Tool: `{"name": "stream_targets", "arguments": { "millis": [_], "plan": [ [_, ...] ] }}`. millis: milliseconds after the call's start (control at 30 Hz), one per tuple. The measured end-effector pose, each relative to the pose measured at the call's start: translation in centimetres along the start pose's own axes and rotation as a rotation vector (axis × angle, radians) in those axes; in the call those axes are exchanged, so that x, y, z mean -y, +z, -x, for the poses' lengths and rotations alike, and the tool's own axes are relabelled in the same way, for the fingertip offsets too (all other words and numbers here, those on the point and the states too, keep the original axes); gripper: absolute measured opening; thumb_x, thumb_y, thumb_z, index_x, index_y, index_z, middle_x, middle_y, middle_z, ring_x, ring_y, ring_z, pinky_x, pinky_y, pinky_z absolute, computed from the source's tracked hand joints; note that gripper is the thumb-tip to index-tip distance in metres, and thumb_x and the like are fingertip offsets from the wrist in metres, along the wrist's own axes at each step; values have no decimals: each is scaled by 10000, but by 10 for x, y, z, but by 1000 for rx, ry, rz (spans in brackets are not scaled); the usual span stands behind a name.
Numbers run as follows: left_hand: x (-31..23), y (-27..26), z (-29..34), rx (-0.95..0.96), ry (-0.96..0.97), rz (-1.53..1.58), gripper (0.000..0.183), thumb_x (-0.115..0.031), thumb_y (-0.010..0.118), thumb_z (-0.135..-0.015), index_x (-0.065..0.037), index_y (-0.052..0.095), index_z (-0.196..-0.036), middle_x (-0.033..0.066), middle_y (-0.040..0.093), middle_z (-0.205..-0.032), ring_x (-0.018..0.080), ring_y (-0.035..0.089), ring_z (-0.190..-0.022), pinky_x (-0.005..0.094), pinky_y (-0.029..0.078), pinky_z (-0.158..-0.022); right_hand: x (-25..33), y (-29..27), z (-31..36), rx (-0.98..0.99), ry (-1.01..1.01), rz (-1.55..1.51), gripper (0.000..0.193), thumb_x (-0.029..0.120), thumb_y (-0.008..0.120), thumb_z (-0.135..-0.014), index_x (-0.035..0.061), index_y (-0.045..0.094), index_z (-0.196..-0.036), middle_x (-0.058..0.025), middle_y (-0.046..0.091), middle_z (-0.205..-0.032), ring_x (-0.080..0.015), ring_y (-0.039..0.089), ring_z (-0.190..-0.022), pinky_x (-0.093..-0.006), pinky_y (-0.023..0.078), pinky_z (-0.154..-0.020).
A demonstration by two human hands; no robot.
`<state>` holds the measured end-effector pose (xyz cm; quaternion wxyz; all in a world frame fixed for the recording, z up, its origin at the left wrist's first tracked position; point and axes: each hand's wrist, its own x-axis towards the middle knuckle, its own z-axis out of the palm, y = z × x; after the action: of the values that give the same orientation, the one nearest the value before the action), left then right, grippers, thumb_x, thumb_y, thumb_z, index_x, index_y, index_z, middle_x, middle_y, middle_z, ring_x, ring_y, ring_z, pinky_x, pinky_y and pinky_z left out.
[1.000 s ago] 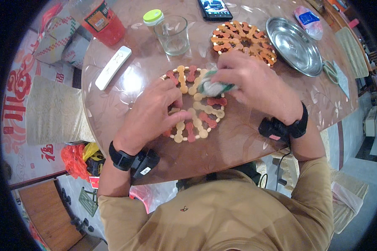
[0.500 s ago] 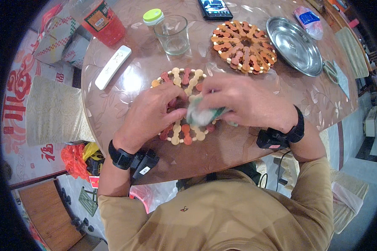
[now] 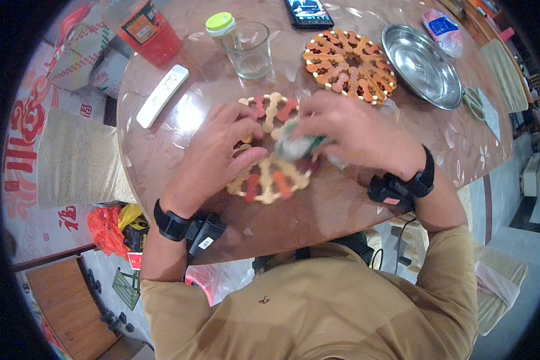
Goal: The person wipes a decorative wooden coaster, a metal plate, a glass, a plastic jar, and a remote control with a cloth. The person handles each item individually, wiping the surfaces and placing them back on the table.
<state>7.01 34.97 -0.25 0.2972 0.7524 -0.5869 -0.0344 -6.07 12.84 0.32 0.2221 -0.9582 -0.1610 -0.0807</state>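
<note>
A round wooden trivet [image 3: 269, 180], made of pale, red and orange beaded spokes, is in front of me, its lower part blurred. My left hand [image 3: 228, 144] grips its left side, thumb over the spokes and fingers curled at the rim. In my right hand [image 3: 354, 135] is a crumpled white-and-green cloth [image 3: 296, 147], pressed against the trivet's right side and smeared by motion. Both hands cover much of the trivet's middle. Beyond them lies a second round trivet [image 3: 324, 75], mostly orange-brown.
Around the brown patterned table [image 3: 318, 216] stand a drinking glass [image 3: 247, 54], a green-lidded jar [image 3: 220, 24], a red-filled plastic container [image 3: 153, 42] and a steel dish [image 3: 423, 69]. A white case [image 3: 162, 96], phone [image 3: 309, 13], scissors [image 3: 474, 103] and plastic packet [image 3: 443, 33] lie there too.
The spokes of the near trivet have shifted round between my hands. The cloth in my right hand has moved slightly to the right; my left hand keeps its hold.
</note>
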Motion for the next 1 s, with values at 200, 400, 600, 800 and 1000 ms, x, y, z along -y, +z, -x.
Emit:
{"name": "stream_targets", "arguments": {
  "millis": [200,400,600,800,1000],
  "plan": [
    [-1,-3,2,88,-58,18,211,-174,760,-765,-51,665,-908,122,590,-1067,333,541,-1071,412,462,-910,-9,-11,-3,-97,20,100,308,19,717,-683,45,694,-989,-121,609,-1004,-336,612,-967,-415,517,-819],
    [-13,-3,7,196,44,55,484,-242,833,-675,-65,648,-1085,108,585,-1139,320,521,-1159,419,425,-1012,-11,-9,-5,-85,43,172,343,8,731,-671,37,678,-1008,-105,603,-1005,-325,618,-958,-410,515,-822],
    [-27,-2,11,272,78,10,653,-274,841,-644,-81,607,-1222,111,552,-1214,330,498,-1187,429,390,-1045,-11,-10,-8,-336,-46,122,292,57,742,-682,62,698,-971,-88,611,-917,-303,627,-890,-422,527,-731],
    [-40,-4,13,312,37,-24,686,-221,830,-652,-109,582,-1282,117,535,-1235,339,504,-1162,437,397,-1021,-7,-15,-10,-423,-65,71,349,96,786,-672,88,696,-1009,-87,624,-947,-303,637,-886,-397,534,-737],
    [-42,-1,11,312,46,18,643,-97,772,-700,-132,559,-1306,138,534,-1224,351,517,-1138,439,422,-996,-9,-14,-8,-463,-102,70,411,115,802,-651,115,690,-1047,-83,634,-1015,-301,643,-909,-388,539,-747]
  ]
}}
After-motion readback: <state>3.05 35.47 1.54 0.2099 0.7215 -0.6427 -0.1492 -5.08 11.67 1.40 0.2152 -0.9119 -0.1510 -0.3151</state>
